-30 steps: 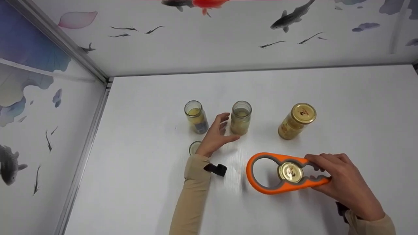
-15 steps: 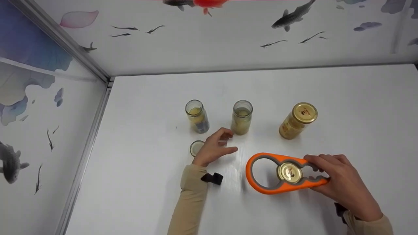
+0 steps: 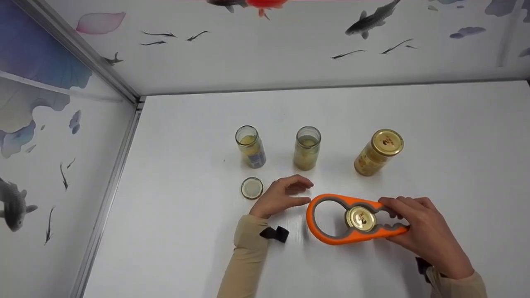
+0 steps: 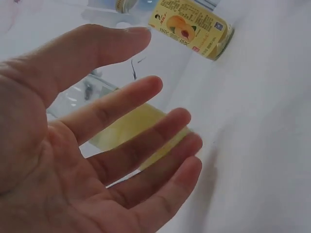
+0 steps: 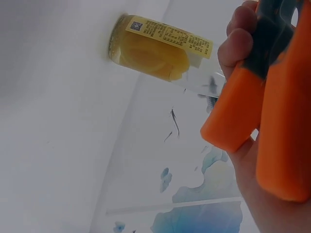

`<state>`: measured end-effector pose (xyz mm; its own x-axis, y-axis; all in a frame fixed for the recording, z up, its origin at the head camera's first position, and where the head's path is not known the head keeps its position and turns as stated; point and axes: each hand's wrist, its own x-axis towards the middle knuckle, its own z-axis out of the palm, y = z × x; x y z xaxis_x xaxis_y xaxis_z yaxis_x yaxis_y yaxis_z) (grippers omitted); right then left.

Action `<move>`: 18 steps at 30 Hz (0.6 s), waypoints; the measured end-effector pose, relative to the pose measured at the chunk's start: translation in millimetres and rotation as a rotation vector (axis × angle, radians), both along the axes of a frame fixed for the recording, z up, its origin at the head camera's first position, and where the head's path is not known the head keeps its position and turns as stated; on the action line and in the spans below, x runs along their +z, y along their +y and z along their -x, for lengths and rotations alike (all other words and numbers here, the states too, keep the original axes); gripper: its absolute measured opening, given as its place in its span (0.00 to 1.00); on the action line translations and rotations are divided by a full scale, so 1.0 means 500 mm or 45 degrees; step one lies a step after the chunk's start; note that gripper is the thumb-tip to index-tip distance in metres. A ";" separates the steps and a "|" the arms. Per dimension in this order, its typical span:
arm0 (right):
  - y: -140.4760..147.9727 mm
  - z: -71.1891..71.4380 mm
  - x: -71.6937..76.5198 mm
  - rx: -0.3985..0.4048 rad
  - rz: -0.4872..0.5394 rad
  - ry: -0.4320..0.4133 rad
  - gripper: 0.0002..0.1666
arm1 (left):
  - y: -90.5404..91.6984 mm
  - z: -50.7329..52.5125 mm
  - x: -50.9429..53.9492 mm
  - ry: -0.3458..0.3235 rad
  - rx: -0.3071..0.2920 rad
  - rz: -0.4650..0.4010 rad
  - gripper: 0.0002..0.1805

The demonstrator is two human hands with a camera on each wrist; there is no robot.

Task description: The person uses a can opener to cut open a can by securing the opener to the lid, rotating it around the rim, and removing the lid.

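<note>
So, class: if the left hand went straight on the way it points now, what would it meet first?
Probably the orange opener, at its rounded end, just ahead of the left hand, though depth here is hard to judge.

Light even, cool and moderately bright, likely overhead: I note soft-edged shadows on the white table beside the left sleeve and below the orange opener, plus a glint on the gold lid. Head view fairly clear, though fine lid lettering smears and the lidded jar appears to lean outward, as through a wide lens. Wrist views hazy and low in contrast: left, the glass behind the fingers blurs; right, the upper-left corner falls to grey.
</note>
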<state>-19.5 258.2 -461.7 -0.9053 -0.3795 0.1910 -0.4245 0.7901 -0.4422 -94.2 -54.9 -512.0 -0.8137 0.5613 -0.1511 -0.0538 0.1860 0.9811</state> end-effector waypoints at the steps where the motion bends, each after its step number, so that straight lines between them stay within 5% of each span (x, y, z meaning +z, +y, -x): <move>1: -0.002 0.001 -0.002 0.004 0.003 0.003 0.39 | 0.003 -0.002 -0.001 -0.018 -0.015 -0.022 0.19; 18: -0.030 0.009 -0.014 0.017 0.022 -0.004 0.40 | 0.029 -0.030 0.000 -0.075 -0.144 -0.280 0.20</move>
<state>-23.9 243.3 -468.7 -0.9005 -0.3886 0.1951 -0.4340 0.7765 -0.4568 -79.3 -40.7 -512.2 -0.7370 0.6731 -0.0608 -0.1034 -0.0234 0.9944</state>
